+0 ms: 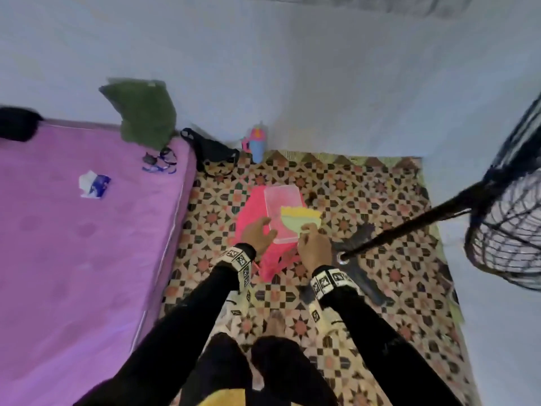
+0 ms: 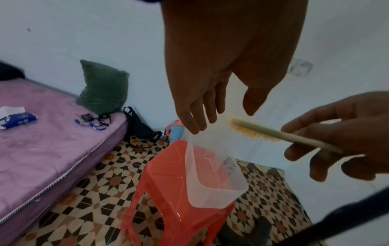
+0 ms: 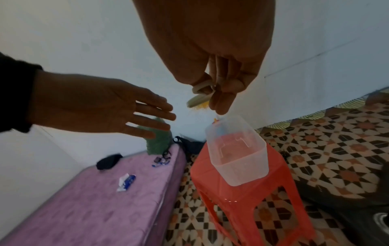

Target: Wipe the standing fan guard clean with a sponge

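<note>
We note the thin yellow-and-green flat sponge (image 1: 298, 219) pinched at its near edge by the right hand (image 1: 314, 253), fingers and thumb curled round it, held above the near right part of the clear rectangular plastic tub (image 1: 282, 213); the tub stands on the top of the pink-red plastic stool (image 1: 254, 218), slightly toward its right edge; the left hand (image 1: 257, 234) hovers just beside the tub's near left corner, fingers straight and spread, grasping nothing; we cannot tell whether it touches the tub wall; the black wire fan guard (image 1: 509, 224) sits at the right edge of the head view, well apart from the sponge, its dark pole (image 1: 409, 227) running down to a base on the patterned floor mat (image 1: 366, 186). Judgement: the sponge looks light, soft and floppy, likely wet and a little slippery if dipped; better taken across its broad faces, palm behind, than by one edge, so pressure spreads over the wires; the guard looks stiff but thin-wired; steadying the rim with the free hand seems wise.
</note>
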The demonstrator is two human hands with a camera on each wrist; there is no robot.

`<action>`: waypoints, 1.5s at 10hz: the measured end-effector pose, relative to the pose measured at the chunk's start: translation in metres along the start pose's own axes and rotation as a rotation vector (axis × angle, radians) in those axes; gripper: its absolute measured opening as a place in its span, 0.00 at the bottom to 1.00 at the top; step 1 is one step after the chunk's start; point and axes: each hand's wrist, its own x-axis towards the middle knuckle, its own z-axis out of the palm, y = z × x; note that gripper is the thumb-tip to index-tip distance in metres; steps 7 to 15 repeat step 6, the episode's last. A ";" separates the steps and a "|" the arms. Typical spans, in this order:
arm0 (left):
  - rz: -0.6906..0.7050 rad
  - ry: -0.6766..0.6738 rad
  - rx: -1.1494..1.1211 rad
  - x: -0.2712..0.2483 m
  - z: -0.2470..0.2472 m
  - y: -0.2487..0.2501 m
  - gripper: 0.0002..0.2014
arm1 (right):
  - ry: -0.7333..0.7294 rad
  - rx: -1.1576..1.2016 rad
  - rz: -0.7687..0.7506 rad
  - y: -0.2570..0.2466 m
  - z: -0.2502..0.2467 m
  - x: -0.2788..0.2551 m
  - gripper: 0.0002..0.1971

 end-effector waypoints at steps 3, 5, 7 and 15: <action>0.021 -0.040 0.111 0.149 0.039 -0.078 0.25 | -0.118 -0.255 -0.053 0.027 0.119 0.140 0.14; 0.148 -0.018 0.090 0.199 0.068 -0.116 0.25 | -0.242 -0.434 -0.026 0.053 0.179 0.186 0.21; 0.215 -0.023 0.031 0.206 0.072 -0.128 0.25 | -0.294 -0.485 0.005 0.066 0.193 0.197 0.15; 0.215 -0.023 0.031 0.206 0.072 -0.128 0.25 | -0.294 -0.485 0.005 0.066 0.193 0.197 0.15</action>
